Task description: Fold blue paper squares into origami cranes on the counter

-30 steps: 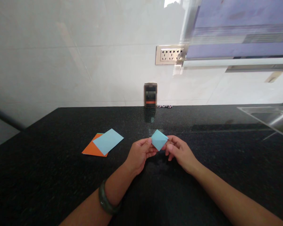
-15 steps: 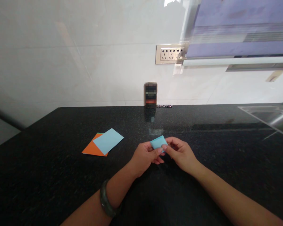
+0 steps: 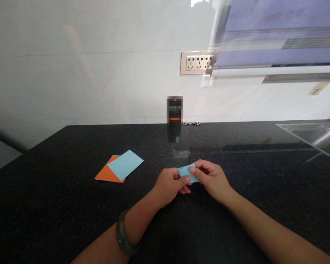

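Across the whole lower view runs one black granite countertop [image 3: 57, 220], its back edge meeting one white tiled wall [image 3: 71, 73] and its left corner angling off toward the near left. Up top right, one purple-fronted range hood [image 3: 277, 40] juts out over the counter. At the far right edge sits one steel sink [image 3: 313, 137], only its rim and a slice of the basin showing; what lies in it cannot be seen from here.

Two hands are at centre stage, well clear of every edge, with bare counter open on both sides and in front. The left hand [image 3: 169, 185] and right hand [image 3: 211, 179] are both closed in a pinch on one folded blue paper [image 3: 187, 171], thumbs on top, held low between them just above the counter.

Off to the left lie two loose sheets: one light blue sheet [image 3: 125, 165] resting partly on one orange sheet [image 3: 106, 174], well apart from the hands.

On the wall there is one socket panel [image 3: 196, 63], three outlets showing, its right end behind the hood. One dark box [image 3: 175, 110] stands against the wall, one small string of beads [image 3: 192, 124] just beside it. One green bangle [image 3: 122, 234] circles the left wrist.
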A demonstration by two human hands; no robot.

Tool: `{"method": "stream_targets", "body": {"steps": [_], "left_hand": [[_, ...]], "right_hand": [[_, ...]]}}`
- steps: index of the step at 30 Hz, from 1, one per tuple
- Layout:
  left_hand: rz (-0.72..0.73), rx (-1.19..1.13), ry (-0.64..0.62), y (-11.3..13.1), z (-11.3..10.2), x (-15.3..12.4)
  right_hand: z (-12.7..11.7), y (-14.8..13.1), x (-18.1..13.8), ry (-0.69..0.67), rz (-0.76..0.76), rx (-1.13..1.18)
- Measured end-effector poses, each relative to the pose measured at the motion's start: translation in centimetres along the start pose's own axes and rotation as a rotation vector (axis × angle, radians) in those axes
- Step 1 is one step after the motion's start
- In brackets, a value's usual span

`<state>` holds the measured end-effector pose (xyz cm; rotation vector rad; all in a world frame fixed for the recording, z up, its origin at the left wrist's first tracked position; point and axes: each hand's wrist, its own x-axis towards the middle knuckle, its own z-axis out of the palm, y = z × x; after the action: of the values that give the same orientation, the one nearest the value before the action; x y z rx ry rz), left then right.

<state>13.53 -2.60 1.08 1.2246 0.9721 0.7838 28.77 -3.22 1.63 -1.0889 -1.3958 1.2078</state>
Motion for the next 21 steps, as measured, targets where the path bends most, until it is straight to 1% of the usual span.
{"method": "stream_targets", "body": {"steps": [5,10,16,21], "left_hand": [[-0.005,0.007,-0.008,-0.1,0.08,-0.02],[0.003,0.011,-0.011,-0.13,0.22,-0.08],[0.014,0.001,-0.033,-0.22,0.19,-0.08],[-0.012,-0.045,-0.021,-0.2,0.33,-0.07]], "right_hand": [[-0.12,0.07,0.02,0.016,0.002,-0.037],[-0.18,0.17,-0.01,0.006,0.01,0.001],[-0.13,0.3,0.22,0.035,0.014,0.008],[-0.19,0.48,0.19,0.033,0.013,0.014]]}}
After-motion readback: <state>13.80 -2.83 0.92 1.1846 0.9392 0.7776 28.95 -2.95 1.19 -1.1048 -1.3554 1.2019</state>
